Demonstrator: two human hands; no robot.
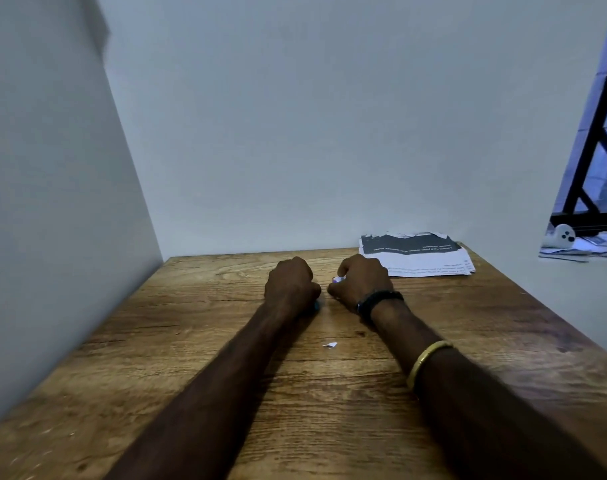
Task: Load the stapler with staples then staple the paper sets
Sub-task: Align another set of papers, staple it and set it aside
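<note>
Both my hands rest on the wooden table [156, 375] near its far middle. My left hand [290, 284] is closed into a fist, and a sliver of a blue object, likely the stapler [317, 305], shows under its near edge. My right hand [361, 284] is curled around a small white and purple thing [337, 279], perhaps a staple box; most of it is hidden by my fingers. The paper sets [420, 258] lie in a loose pile at the far right corner of the table, the top sheet partly dark with white print.
A tiny white paper scrap [330, 345] lies on the table between my forearms. White walls close the table in on the left and at the back. To the right, a sill holds a white device [562, 235] and some papers beside a black frame.
</note>
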